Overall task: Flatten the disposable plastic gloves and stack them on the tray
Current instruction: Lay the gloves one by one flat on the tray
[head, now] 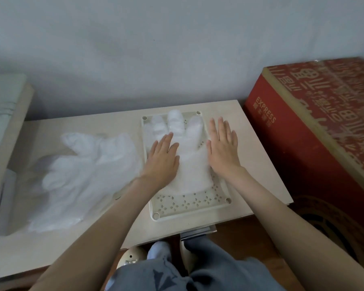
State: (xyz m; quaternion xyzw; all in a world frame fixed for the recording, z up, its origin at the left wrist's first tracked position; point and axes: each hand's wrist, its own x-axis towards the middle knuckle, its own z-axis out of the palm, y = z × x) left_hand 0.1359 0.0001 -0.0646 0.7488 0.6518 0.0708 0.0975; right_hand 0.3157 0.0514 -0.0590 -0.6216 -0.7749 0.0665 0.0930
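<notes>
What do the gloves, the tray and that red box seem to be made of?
The glove on the tray and the loose gloves beside it look like thin, milky plastic film: crinkled, puffed with air. The tray seems rigid cream plastic, matte, with moulded cut-outs. The red box is probably printed cardboard; its top looks glossy, perhaps film-wrapped.

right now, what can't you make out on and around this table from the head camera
Head view only:
Flattened clear plastic gloves on the white perforated plastic tray: count hidden; layers overlap under the left hand and right hand.
Loose pile of clear plastic gloves left of it: count unclear; blurred, translucent.
Red cardboard box: cut off by the right edge.
</notes>
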